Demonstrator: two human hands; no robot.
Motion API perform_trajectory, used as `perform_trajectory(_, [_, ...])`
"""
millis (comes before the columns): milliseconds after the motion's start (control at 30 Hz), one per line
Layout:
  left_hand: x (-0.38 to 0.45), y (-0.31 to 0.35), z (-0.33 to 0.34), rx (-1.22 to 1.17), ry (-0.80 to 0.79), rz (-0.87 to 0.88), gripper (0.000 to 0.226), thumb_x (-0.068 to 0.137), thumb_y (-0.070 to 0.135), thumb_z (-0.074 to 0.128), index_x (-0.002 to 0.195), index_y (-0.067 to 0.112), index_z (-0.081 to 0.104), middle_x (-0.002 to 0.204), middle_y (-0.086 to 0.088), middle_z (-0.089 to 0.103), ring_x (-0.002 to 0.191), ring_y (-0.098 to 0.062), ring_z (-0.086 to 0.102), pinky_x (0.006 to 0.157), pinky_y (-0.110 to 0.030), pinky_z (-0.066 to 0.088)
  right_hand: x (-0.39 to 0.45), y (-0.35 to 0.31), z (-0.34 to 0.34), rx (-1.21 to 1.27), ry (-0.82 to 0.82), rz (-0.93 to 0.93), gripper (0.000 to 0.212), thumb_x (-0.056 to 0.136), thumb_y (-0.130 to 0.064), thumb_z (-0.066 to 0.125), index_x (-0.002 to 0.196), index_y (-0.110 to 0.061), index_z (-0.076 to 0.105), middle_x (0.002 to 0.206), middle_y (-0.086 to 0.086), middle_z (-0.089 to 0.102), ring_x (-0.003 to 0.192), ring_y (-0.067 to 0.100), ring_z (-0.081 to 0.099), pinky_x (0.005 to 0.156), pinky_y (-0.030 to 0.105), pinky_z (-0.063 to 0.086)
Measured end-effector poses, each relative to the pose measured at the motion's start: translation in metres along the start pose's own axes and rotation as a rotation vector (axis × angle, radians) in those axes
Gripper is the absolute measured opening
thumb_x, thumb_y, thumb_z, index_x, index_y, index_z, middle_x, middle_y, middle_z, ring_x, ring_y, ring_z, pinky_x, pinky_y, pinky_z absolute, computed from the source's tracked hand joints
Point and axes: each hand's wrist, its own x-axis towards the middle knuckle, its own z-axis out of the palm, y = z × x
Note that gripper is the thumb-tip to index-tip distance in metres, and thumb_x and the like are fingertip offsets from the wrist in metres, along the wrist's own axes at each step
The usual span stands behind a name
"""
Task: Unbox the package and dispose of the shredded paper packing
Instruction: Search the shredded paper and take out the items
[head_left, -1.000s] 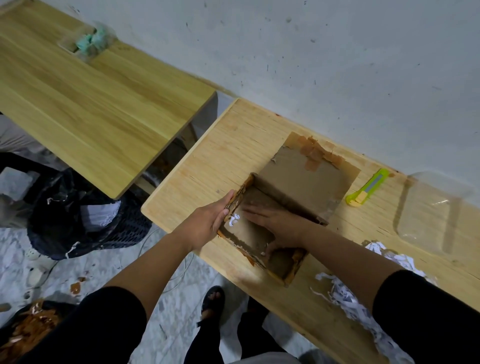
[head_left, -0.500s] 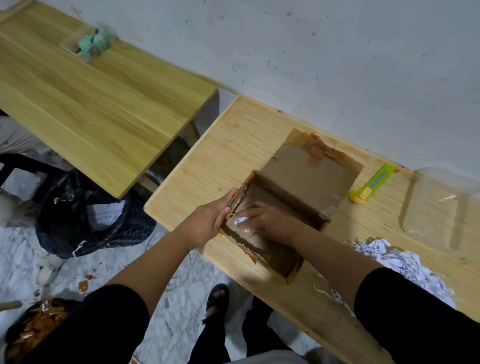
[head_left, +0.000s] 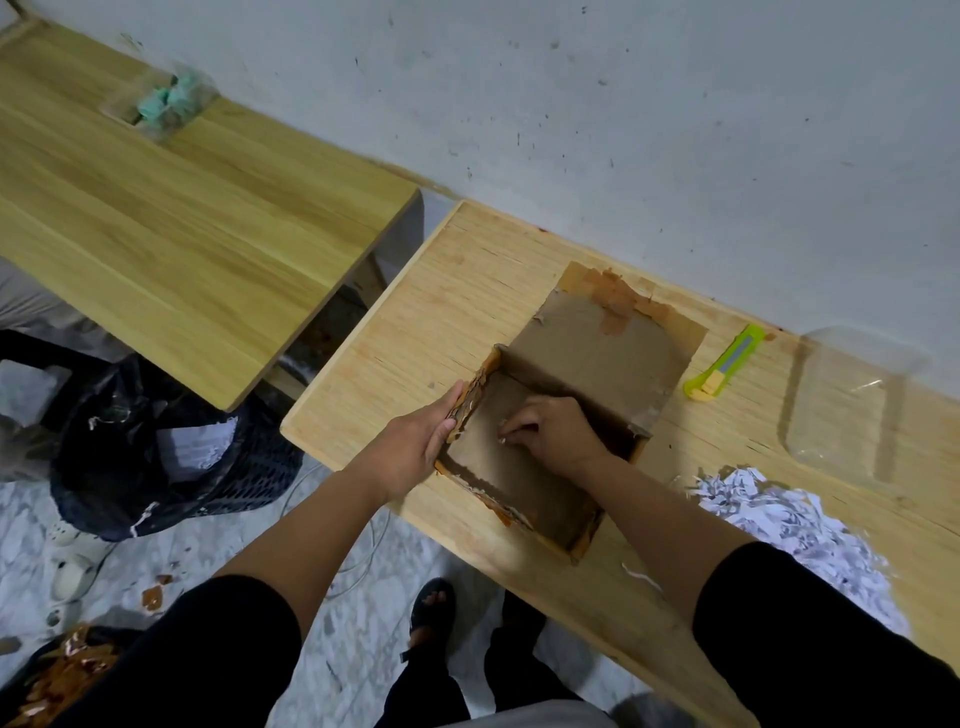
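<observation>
An open brown cardboard box (head_left: 524, 499) lies on the wooden table (head_left: 415, 338), its torn, tape-marked flap (head_left: 608, 343) folded back toward the wall. My left hand (head_left: 415, 441) grips the box's left wall. Inside the box, my right hand (head_left: 556, 431) has its fingers curled over a small scrap of white shredded paper on the floor of the box. A heap of white shredded paper (head_left: 789, 525) sits on the table to the right of the box, partly behind my right sleeve.
A green and yellow box cutter (head_left: 727, 364) lies right of the flap, a clear plastic container (head_left: 852, 405) beyond it. Down on the floor to the left stands a black bin with a bag (head_left: 156, 452). A second wooden table (head_left: 182, 218) fills the upper left.
My right hand has slid toward the left end of the box and curled its fingers over the white scrap that lay there. The left hand stays on the box wall.
</observation>
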Motion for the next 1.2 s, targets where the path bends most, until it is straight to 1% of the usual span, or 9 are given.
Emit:
perform_trajectory(133, [0.001,-0.003,0.001,0.029,-0.016,0.002,0.051,0.100,0.030,0.025,0.148,0.028,0.007,0.147,-0.005,0.039,0.128,-0.023,0.042,0.099,-0.018,0.027,-0.008,-0.008,-0.007,0.119,0.106,0.171,0.015,0.077,-0.009,0.071,0.091,-0.006,0.073,0.102,0.007,0.070,0.094,0.013,0.061,0.092,0.026,0.046])
perform_trajectory(267, [0.004,-0.007,0.002,0.030,-0.013,-0.017,0.049,0.100,0.033,0.024,0.147,0.030,0.010,0.135,-0.011,0.049,0.114,-0.022,0.050,0.093,-0.023,0.035,-0.019,-0.016,-0.012,0.162,0.198,0.266,0.011,0.081,-0.014,0.067,0.091,-0.015,0.072,0.105,0.002,0.068,0.094,0.011,0.059,0.087,0.031,0.050])
perform_trajectory(333, [0.003,-0.006,0.001,0.064,-0.006,0.007,0.049,0.100,0.033,0.025,0.146,0.026,0.013,0.139,-0.012,0.043,0.121,-0.023,0.046,0.101,-0.028,0.035,-0.027,-0.023,-0.013,0.177,0.258,0.291,0.010,0.082,-0.014,0.066,0.090,-0.016,0.072,0.104,0.000,0.068,0.091,0.009,0.059,0.079,0.025,0.052])
perform_trajectory(467, [0.000,0.002,-0.009,0.053,0.038,0.108,0.047,0.100,0.029,0.030,0.143,0.010,0.025,0.144,-0.014,0.040,0.130,-0.027,0.040,0.108,-0.033,0.028,-0.052,-0.042,-0.018,0.199,0.391,0.334,0.010,0.081,-0.012,0.068,0.090,-0.013,0.073,0.090,-0.003,0.068,0.075,0.007,0.061,0.063,0.014,0.051])
perform_trajectory(600, [0.007,0.021,-0.019,0.101,0.130,0.251,0.038,0.097,0.021,0.038,0.132,0.006,0.043,0.129,-0.015,0.053,0.118,-0.028,0.050,0.100,-0.037,0.039,-0.081,-0.054,-0.026,0.287,0.594,0.433,0.010,0.075,-0.004,0.072,0.084,-0.008,0.074,0.062,-0.007,0.062,0.044,-0.005,0.052,0.049,0.008,0.042])
perform_trajectory(767, [0.014,0.066,-0.001,0.239,0.070,0.512,0.034,0.088,0.011,0.045,0.118,0.000,0.056,0.116,-0.021,0.062,0.109,-0.037,0.057,0.094,-0.045,0.047,-0.133,-0.058,-0.042,0.203,0.752,0.539,0.008,0.074,-0.002,0.072,0.082,-0.002,0.072,0.068,0.008,0.066,0.044,-0.007,0.051,0.049,0.004,0.037])
perform_trajectory(900, [0.012,0.120,0.027,0.174,-0.054,0.576,0.038,0.091,0.016,0.045,0.129,0.011,0.048,0.129,-0.009,0.052,0.120,-0.024,0.047,0.101,-0.035,0.038,-0.181,-0.045,-0.058,-0.012,0.799,0.640,0.011,0.079,-0.003,0.065,0.088,-0.007,0.071,0.091,0.013,0.073,0.070,0.014,0.057,0.061,0.012,0.036])
perform_trajectory(1067, [0.017,0.171,0.077,0.230,-0.224,0.723,0.037,0.090,0.021,0.047,0.125,0.013,0.051,0.126,-0.011,0.052,0.121,-0.029,0.047,0.102,-0.038,0.039,-0.230,-0.025,-0.072,-0.093,0.703,0.695,0.037,0.085,-0.009,0.059,0.121,-0.016,0.058,0.119,0.009,0.064,0.108,0.025,0.058,0.089,0.023,0.038])
perform_trajectory(1200, [0.016,0.199,0.114,0.264,-0.256,0.791,0.036,0.087,0.020,0.050,0.120,0.008,0.056,0.124,-0.014,0.058,0.118,-0.028,0.052,0.098,-0.034,0.044,-0.257,0.004,-0.077,-0.225,0.591,0.728,0.032,0.086,-0.013,0.055,0.118,-0.011,0.061,0.123,0.013,0.061,0.115,0.031,0.053,0.094,0.034,0.042])
